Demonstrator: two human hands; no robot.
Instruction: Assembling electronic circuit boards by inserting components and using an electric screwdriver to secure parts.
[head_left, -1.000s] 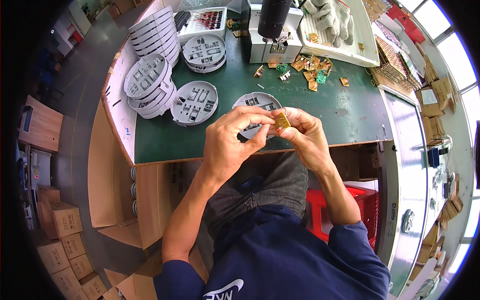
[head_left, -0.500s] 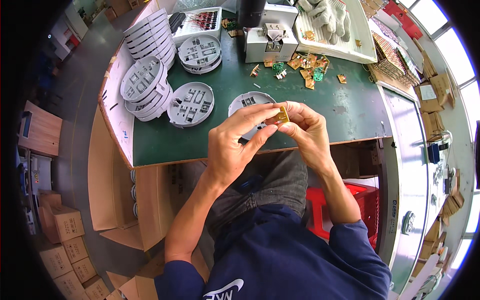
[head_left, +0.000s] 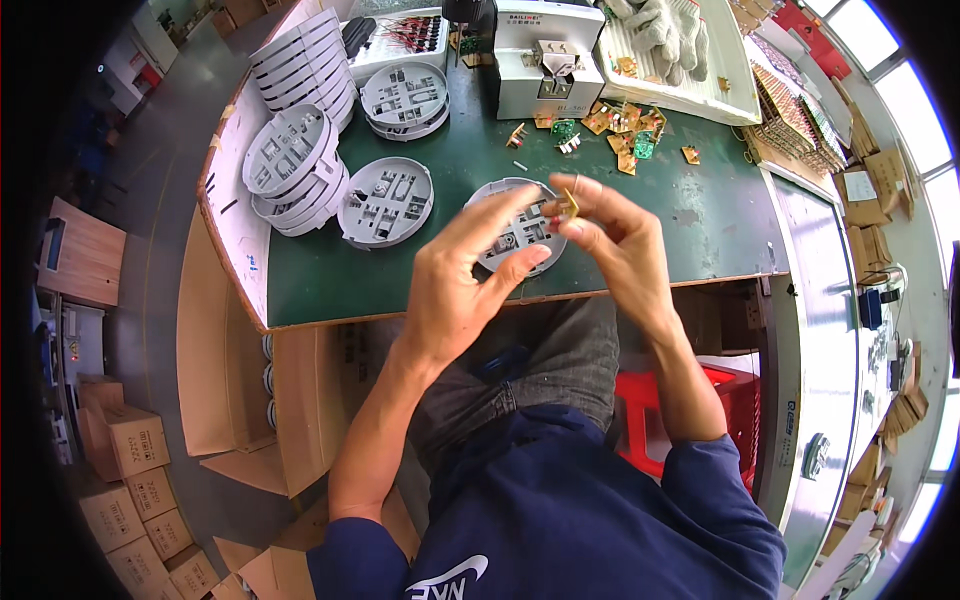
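Pinches a small yellow circuit board (head_left: 571, 203) in the right hand (head_left: 622, 238), the nearer one, almost edge-on, slanting forward; holds the left hand (head_left: 452, 285) spread, seemingly unladen, just left of the board; has a round grey plastic housing (head_left: 520, 238) beneath, between both hands

Shows motion blur on the left hand (head_left: 455, 275), partly masking the round grey housing (head_left: 520, 236). Leaves fine detail unresolved on the small yellow board (head_left: 571, 203) at the housing's right edge. Cuts off the white tray (head_left: 735, 112), beyond the housing, at the upper edge.
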